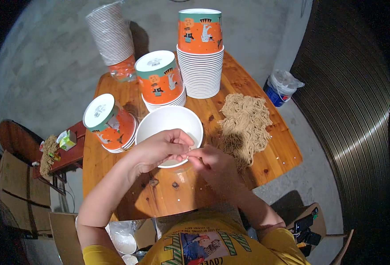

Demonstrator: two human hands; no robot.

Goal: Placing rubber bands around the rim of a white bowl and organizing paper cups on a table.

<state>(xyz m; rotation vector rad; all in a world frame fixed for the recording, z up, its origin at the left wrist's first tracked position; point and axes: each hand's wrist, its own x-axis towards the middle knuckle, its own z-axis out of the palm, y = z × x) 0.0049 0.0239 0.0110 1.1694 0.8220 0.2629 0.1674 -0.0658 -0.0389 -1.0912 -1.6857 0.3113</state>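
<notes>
Judging work unfinished, confirming nothing completed: pressing left hand [162, 148] and right hand [212, 165] together at the fingertips over 1 white bowl [162, 123], with anything pinched too small to tell, leaving 1 tan strand heap [247, 126] right of it on the table [280, 152].

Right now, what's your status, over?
Left hand, right hand: fingertips together, grip contents unclear. White bowl partly hidden by hands. Tan strands to its right.

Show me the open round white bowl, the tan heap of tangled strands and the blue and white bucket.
Open round white bowl [165, 121], head view: its inner wall.
Tan heap of tangled strands [246, 126], head view: its middle.
Blue and white bucket [277, 96], head view: blue side wall.
</notes>
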